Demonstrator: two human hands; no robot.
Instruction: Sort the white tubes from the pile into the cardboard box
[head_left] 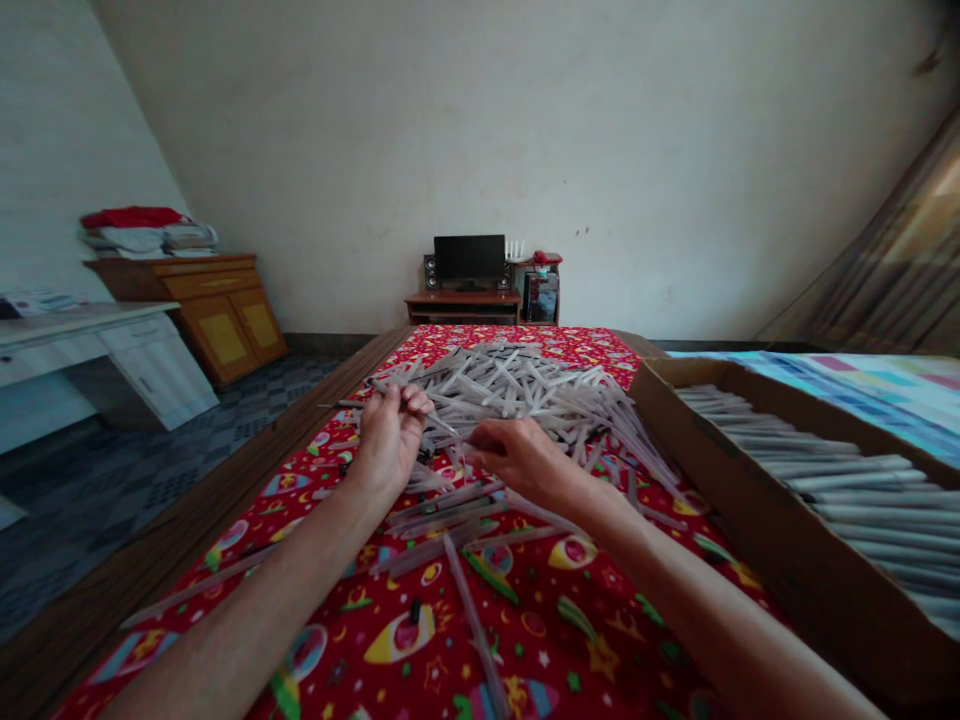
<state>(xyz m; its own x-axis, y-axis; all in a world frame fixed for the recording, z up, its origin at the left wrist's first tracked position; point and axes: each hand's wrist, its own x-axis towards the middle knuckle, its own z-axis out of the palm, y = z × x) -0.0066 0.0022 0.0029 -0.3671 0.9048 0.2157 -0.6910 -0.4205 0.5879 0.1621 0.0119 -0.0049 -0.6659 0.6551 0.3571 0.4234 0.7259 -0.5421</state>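
Left hand (394, 425), centre of the frame: fingers curled, pinching a slender rod (442, 423) whose narrow end points toward the right hand (517, 450). Right hand: fingertips drawn together just beside that end; from here I cannot tell whether they grip anything.

Location of parts: a heap of translucent tubes (517, 380) lies beyond the hands on a red patterned cloth (540, 585). A cardboard box (712, 480) with more tubes in rows stands at right.

Possible faults:
- Rod slips or misses the right fingertips. Cause: slim stock, held by a small pinch.
- Heap slides. Cause: a knuckle catching crossed tubes.
- Loose tube (202, 585), lower left, rolls toward the edge. Cause: contact from the left forearm.
- Small black piece (415, 611), lower centre, gets lost. Cause: a sleeve-less forearm sweeping the cloth, or the busy print hiding it.
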